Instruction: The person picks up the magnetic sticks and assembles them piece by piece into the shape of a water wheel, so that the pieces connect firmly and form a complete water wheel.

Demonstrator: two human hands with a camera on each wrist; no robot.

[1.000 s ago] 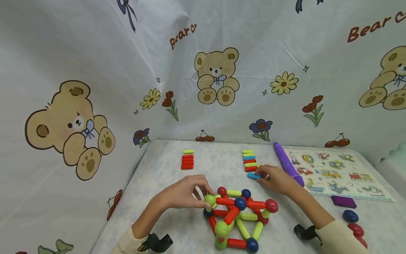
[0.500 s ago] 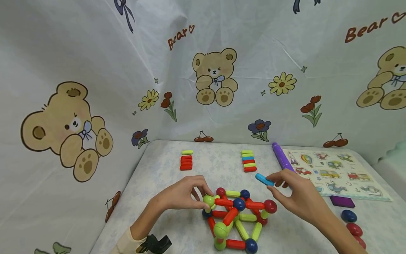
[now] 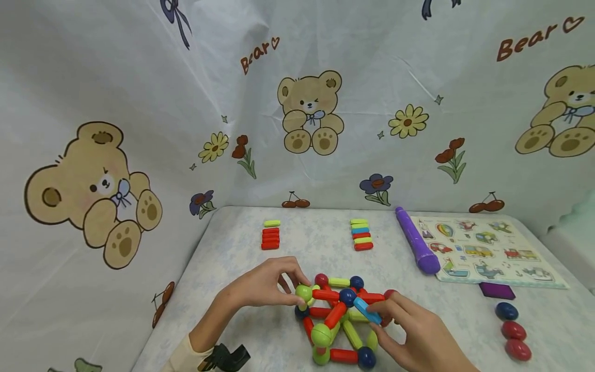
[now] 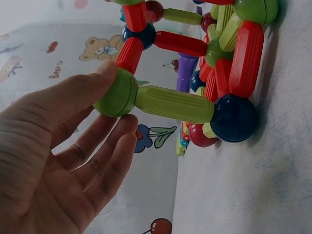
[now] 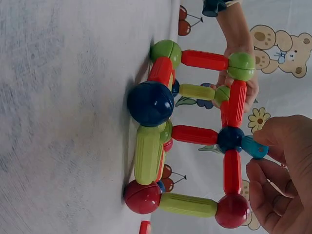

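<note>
- Head view: our left hand [image 3: 274,284] pinches the lime-green ball [image 3: 304,293] at ten o'clock on our ball-and-rod frame [image 3: 335,315].
- Our right hand [image 3: 418,330] pinches a blue rod [image 3: 367,311], touching a top navy ball [image 3: 346,297] from four o'clock.
- We see loose rods [image 3: 361,235] at the frame's twelve o'clock.

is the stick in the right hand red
No, the right hand is pinching a blue stick.
</note>
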